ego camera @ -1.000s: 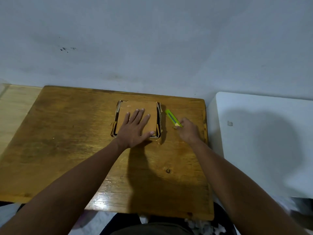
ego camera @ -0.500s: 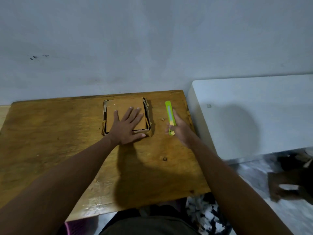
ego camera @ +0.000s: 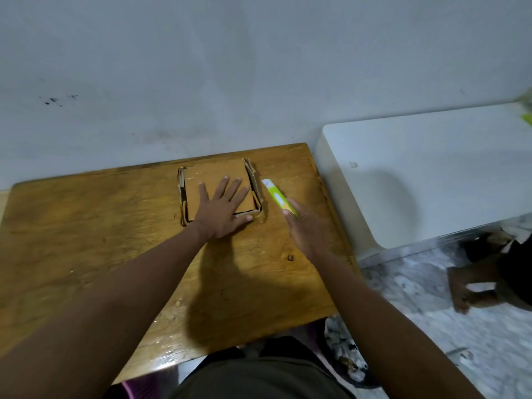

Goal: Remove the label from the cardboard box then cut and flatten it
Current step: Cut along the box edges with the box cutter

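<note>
The cardboard box (ego camera: 213, 174) lies flattened on the wooden table (ego camera: 86, 226), near its far edge, with folded flaps showing along its left and right sides. My left hand (ego camera: 223, 208) rests flat on top of it with the fingers spread. No label is visible on the box. Just right of the box lies a green utility knife (ego camera: 276, 197), its white tip pointing away from me. My right hand (ego camera: 306, 228) pinches the knife's near end between thumb and forefinger.
A white low surface (ego camera: 431, 168) stands right of the table against the grey wall. On the marbled floor at the right a person's foot (ego camera: 472, 289) shows. A green object (ego camera: 528, 118) sits blurred at the far right edge.
The view swung to the right. My right hand turned the knife and drew back along it to its near end. My left hand stayed flat on the box.
</note>
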